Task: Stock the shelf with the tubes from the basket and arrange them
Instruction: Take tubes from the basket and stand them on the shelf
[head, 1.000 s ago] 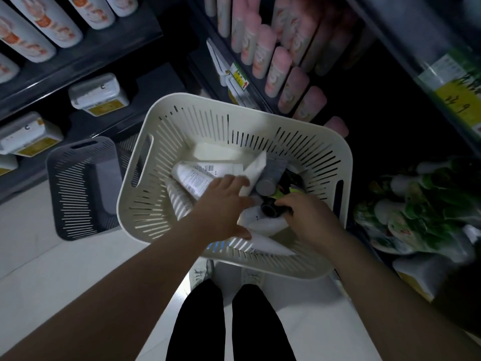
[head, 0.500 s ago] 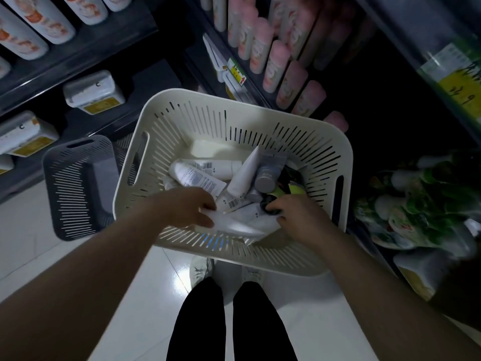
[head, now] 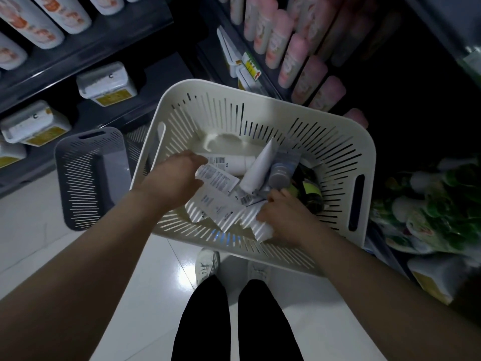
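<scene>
Beside shelves [head: 104, 45], left hand [head: 174, 178] and right hand [head: 283, 217] grip tubes [head: 220, 178] in basket [head: 260, 100].

Tubes [head: 256, 168] lie in the basket [head: 224, 118] — another basket [head: 88, 178] left (on the floor).

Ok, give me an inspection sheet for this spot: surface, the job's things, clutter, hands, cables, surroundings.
Surface: glossy white tiled floor; what the white basket rests on is not visible.
Job's things: tubes lie jumbled in the white basket, among them a barcoded white tube, a leaning white tube, a grey tube and a printed white tube.
Clutter: grey basket on the floor, left of the white basket.
Hands: left hand pinches the end of the printed white tube; right hand lies over another white tube, grip hidden.
Cables: nothing seen.
Surroundings: dark shelves with pink bottles, white tubs with yellow labels, green packs at right.
</scene>
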